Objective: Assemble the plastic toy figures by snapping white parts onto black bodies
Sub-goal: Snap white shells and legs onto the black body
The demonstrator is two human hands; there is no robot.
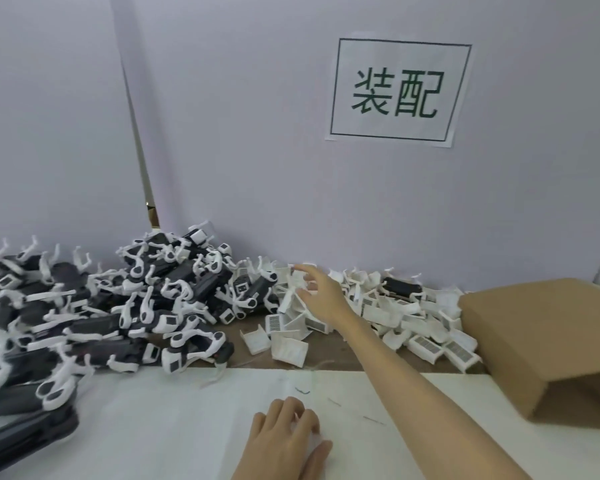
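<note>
Head view, nearest zone first. Report the left hand.

— Left hand [286, 434] rests on the white sheet [174, 420] covering the near part of the desk. Fingers are curled over something white; the item itself is too hidden to identify.

Right hand?

— Right hand [317, 292] is extended forward on a straight arm, past the sheet's far edge. Fingers are spread and relaxed, over the pile of white parts [388, 320]. Whether the fingertips touch a part cannot be told; nothing is visibly gripped.

Locate the task items.

— White parts lie loose on the bare brown desk [329, 355] beyond the sheet, in a band from centre to right, reaching back to the wall. Several show a grey ribbed panel. One black body [400, 285] lies among them near the wall.

And the figures?

— Heap of assembled figures [125, 306], black bodies with white limbs attached, fills the left side. It runs from the near left edge, where it overlaps the sheet, back to the wall, and stands highest at its far end.

Remaining items?

— Cardboard box [548, 344] lies tipped on the right, just beside the white parts. On the pale wall behind hangs a paper sign [397, 90] with two dark green characters inside a frame.
</note>
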